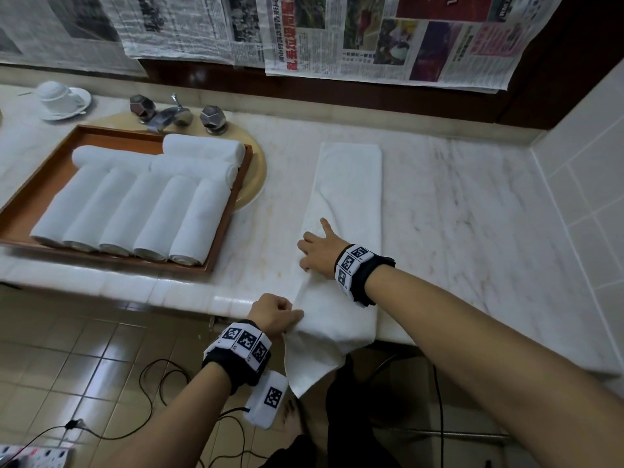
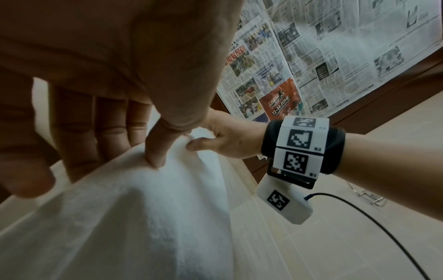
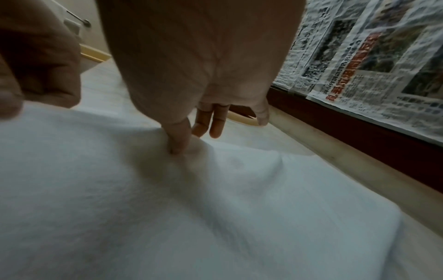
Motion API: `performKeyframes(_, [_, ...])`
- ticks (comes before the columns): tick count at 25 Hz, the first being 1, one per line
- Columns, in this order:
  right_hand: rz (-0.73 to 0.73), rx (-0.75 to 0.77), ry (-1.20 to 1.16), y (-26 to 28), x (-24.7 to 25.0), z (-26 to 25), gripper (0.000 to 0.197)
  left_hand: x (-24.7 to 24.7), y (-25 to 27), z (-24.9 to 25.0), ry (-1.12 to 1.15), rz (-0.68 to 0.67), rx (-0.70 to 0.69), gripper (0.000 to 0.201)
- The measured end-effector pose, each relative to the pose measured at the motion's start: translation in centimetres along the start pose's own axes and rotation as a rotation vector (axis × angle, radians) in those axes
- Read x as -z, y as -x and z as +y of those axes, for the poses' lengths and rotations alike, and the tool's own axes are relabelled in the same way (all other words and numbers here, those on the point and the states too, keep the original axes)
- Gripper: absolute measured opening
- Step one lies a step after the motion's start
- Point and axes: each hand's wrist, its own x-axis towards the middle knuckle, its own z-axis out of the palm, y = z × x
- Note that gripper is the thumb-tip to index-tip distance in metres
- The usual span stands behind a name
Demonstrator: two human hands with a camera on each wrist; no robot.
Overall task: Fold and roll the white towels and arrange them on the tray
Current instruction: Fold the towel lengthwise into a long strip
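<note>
Towel (image 1: 344, 211), folded into a long white strip, lies on the worktop (image 1: 472, 204) with its near end hanging over the front edge. The left hand (image 1: 275, 314) pinches that near edge; the right hand (image 1: 319, 249) pinches its left edge farther up. Seven rolled towels (image 1: 135, 204) already fill much of the tray (image 1: 44, 184) to the left. Risks, as I judge them: the overhang could drag the strip off, or uneven pulls could skew the fold.

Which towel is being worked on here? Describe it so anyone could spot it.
On the marble counter, right of the wooden tray of rolled towels, lies one long towel. Unlike those, it is flat, unrolled, its near end hanging off the edge.
</note>
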Motion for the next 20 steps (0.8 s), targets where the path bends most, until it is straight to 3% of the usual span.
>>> performKeyframes(5, [0.181,-0.014,-0.060,-1.3,0.3,0.6,0.028,0.0,0.0,-0.1,-0.031,-0.018,0.023,0.024])
performKeyframes(10, [0.094,-0.092,-0.091,-2.0,-0.7,1.0,0.032,0.2,0.0,0.3,-0.066,-0.004,0.060,0.026])
performKeyframes(13, [0.154,-0.080,-0.127,-2.3,-0.3,1.5,0.030,0.5,-0.4,1.5,-0.078,0.153,0.053,0.027])
performKeyframes(15, [0.088,-0.102,-0.135,-2.5,-0.5,1.9,0.031,0.6,-0.9,2.3,-0.043,0.198,0.045,0.020])
performKeyframes(17, [0.038,-0.117,-0.142,-2.9,-0.7,2.2,0.033,0.5,-1.4,2.5,-0.065,0.181,0.049,0.016])
performKeyframes(20, [0.133,-0.105,-0.168,-3.3,-0.6,2.7,0.032,0.3,-1.9,2.6,-0.163,0.141,0.054,0.017])
